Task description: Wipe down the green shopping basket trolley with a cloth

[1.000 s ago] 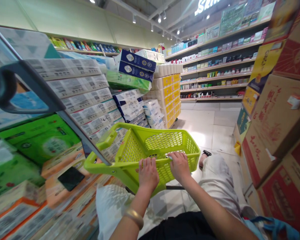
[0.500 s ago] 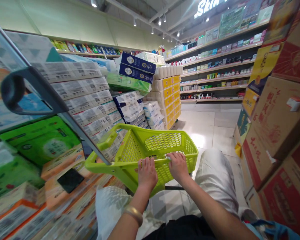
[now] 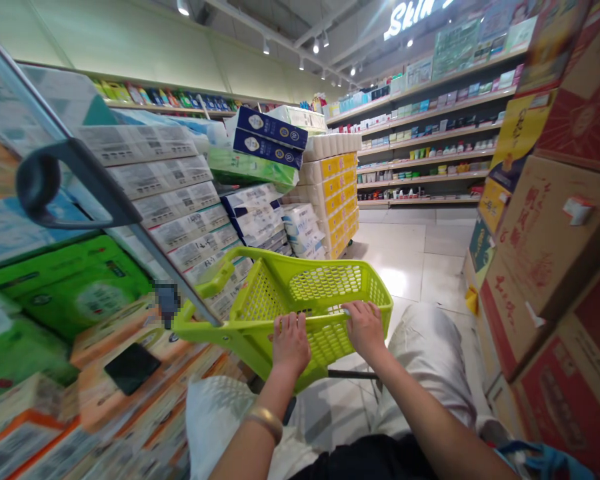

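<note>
A lime-green plastic shopping basket [image 3: 300, 283] on wheels stands on the floor right before me, empty as far as I can see. My left hand [image 3: 290, 343] grips its near rim with fingers curled over the edge; a gold bangle sits on that wrist. My right hand [image 3: 365, 328] holds the same rim a little to the right, fingers wrapped over it. The basket's long grey pull handle [image 3: 75, 190] slants up to the upper left.
Stacked packs of tissue and paper goods [image 3: 170, 193] fill the left side, with a black phone [image 3: 131, 367] lying on one. Cardboard cartons [image 3: 555, 240] are piled on the right. A tiled aisle [image 3: 415, 257] runs ahead to product shelves [image 3: 430, 147].
The basket has shifted slightly left and nearer. My right hand slid a little to the right along the rim; my knee rose into view.
</note>
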### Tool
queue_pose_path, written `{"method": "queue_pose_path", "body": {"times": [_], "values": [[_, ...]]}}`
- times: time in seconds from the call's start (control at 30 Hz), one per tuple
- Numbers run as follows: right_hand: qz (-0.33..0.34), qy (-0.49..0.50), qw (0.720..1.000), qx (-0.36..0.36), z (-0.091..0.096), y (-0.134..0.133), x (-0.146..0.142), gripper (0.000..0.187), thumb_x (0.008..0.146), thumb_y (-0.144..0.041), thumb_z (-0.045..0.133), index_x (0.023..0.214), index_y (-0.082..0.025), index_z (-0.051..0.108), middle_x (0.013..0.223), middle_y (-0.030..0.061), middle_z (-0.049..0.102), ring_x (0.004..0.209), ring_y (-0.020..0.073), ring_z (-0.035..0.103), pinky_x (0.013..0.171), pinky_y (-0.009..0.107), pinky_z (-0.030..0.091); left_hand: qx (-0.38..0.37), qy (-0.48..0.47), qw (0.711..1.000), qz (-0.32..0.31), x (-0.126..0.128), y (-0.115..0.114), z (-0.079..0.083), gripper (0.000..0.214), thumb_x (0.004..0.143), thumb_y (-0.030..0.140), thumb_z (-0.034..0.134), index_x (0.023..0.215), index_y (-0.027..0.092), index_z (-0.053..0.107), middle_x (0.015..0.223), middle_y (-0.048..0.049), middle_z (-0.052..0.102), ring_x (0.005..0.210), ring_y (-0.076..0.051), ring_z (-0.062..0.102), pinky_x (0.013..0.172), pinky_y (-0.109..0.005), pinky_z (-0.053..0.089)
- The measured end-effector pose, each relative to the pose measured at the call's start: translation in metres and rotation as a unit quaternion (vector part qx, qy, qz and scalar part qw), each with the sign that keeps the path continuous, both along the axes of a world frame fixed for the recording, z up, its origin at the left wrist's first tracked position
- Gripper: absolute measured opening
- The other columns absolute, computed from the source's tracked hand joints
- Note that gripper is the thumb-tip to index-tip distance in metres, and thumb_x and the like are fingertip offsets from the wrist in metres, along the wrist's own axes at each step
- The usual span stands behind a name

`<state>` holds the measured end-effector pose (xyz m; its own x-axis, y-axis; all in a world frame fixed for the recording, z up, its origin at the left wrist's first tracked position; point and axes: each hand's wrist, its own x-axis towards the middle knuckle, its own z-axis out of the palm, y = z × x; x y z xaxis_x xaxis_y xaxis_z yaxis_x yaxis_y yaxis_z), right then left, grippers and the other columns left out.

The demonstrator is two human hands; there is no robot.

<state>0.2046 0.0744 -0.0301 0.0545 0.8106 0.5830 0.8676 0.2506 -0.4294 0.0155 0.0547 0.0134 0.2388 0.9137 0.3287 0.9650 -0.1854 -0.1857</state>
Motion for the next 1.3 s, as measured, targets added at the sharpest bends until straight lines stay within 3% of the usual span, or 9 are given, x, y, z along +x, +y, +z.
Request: {"method": "queue_pose_path", "body": {"times": [0.2,0.8,0.97,1.13,1.2,1.3], "values": [[-0.044,0.028,0.999,0.005,-0.007,0.002,0.025,0.035,0.078,-0.004,0.049,0.102,-0.024,0.065,0.101,0.0021,0.068,0.101,0.0192,0.057,0.104,0.037,0.023,0.007,0.004,1.000,0.007,0.003,-0.001,0.007,0.040,0.075,0.013,0.049,0.114,0.018,0.054,0.104,-0.0109,0.056,0.106,-0.027,0.047,0.106,-0.046,0.026],[-0.059,0.043,0.997,0.010,-0.013,0.006,0.033,0.036,0.076,-0.004,0.049,0.103,-0.022,0.065,0.104,0.0041,0.067,0.104,0.0194,0.055,0.103,0.037,0.024,0.002,0.008,1.000,-0.005,0.008,-0.004,0.003,0.046,0.075,0.016,0.051,0.121,0.014,0.050,0.108,-0.0129,0.056,0.109,-0.029,0.046,0.108,-0.048,0.024],[-0.064,0.044,0.996,-0.032,0.001,0.010,0.002,0.033,0.076,-0.005,0.050,0.100,-0.021,0.067,0.099,0.0060,0.067,0.101,0.0218,0.055,0.098,0.036,0.027,-0.019,0.006,1.000,0.015,0.008,0.008,0.007,0.046,0.073,0.020,0.055,0.118,0.013,0.052,0.110,-0.0129,0.054,0.111,-0.030,0.045,0.108,-0.047,0.022],[0.058,0.004,0.998,-0.026,0.017,0.011,-0.055,0.035,0.080,-0.006,0.048,0.105,-0.024,0.066,0.103,0.0047,0.067,0.096,0.0196,0.055,0.094,0.031,0.031,-0.025,0.001,1.000,0.001,0.003,0.018,0.006,0.042,0.073,0.018,0.054,0.115,0.014,0.051,0.107,-0.0126,0.054,0.110,-0.029,0.046,0.108,-0.047,0.022],[0.063,0.006,0.998,-0.024,0.017,0.012,-0.055,0.035,0.080,-0.006,0.049,0.106,-0.024,0.065,0.103,0.0041,0.067,0.097,0.0194,0.055,0.097,0.032,0.029,-0.031,0.006,0.999,-0.015,0.001,0.021,0.006,0.043,0.073,0.017,0.053,0.116,0.015,0.050,0.107,-0.0116,0.054,0.110,-0.028,0.046,0.108,-0.045,0.022],[0.022,0.005,0.999,-0.025,0.011,0.015,-0.025,0.034,0.079,-0.006,0.049,0.103,-0.024,0.065,0.100,0.0036,0.068,0.097,0.0199,0.056,0.102,0.036,0.024,-0.043,0.012,0.999,-0.027,0.000,0.026,0.009,0.045,0.073,0.019,0.054,0.117,0.015,0.049,0.109,-0.0115,0.054,0.111,-0.028,0.046,0.108,-0.044,0.022]]}}
